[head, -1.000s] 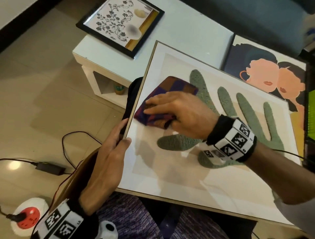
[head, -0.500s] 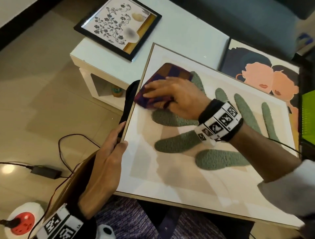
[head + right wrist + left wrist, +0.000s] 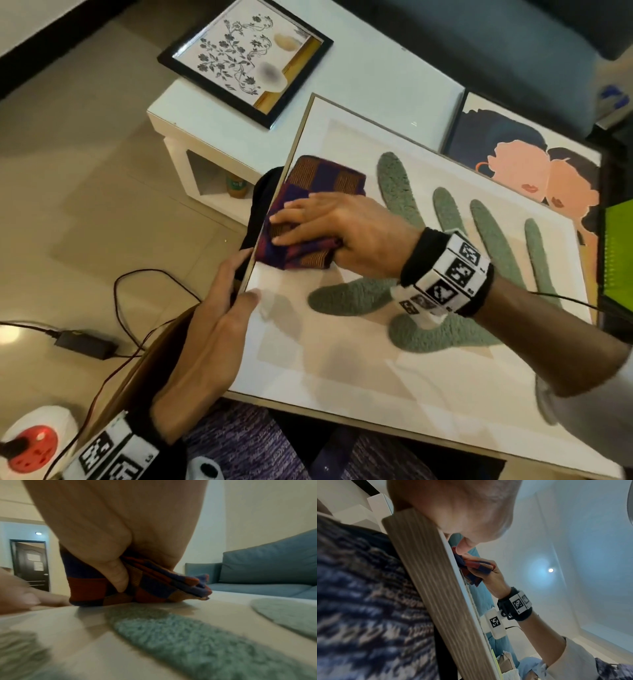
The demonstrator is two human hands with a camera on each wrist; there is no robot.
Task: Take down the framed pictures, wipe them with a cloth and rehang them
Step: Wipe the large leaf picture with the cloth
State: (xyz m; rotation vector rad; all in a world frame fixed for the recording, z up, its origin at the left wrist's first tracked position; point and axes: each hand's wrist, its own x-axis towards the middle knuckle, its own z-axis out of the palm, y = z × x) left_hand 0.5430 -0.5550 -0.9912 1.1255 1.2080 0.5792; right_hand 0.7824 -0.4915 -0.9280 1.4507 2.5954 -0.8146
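A large framed cactus picture [image 3: 342, 370] lies tilted across my lap, its far edge towards the white table. My right hand [image 3: 301, 226] presses a folded purple-and-orange checked cloth [image 3: 322, 178] on the glass by the frame's left edge, fingers flat on top. In the right wrist view the thumb [image 3: 118, 574] is tucked into a fold of the cloth [image 3: 154, 588]. My left hand [image 3: 239, 284] grips the frame's left edge just below the cloth, thumb on the glass, fingers behind. The left wrist view shows the wooden frame edge [image 3: 436, 588] and the cloth [image 3: 471, 566].
On the white low table [image 3: 376, 75] lie a black-framed floral picture [image 3: 246, 58] and a picture of two faces [image 3: 513, 164]. A charger [image 3: 82, 342], cables and a red socket [image 3: 34, 442] are on the floor at left. A blue sofa [image 3: 265, 568] stands behind.
My right hand slid the cloth up along the frame's left edge towards the top corner, then back down close to my left thumb. The left hand kept its grip.
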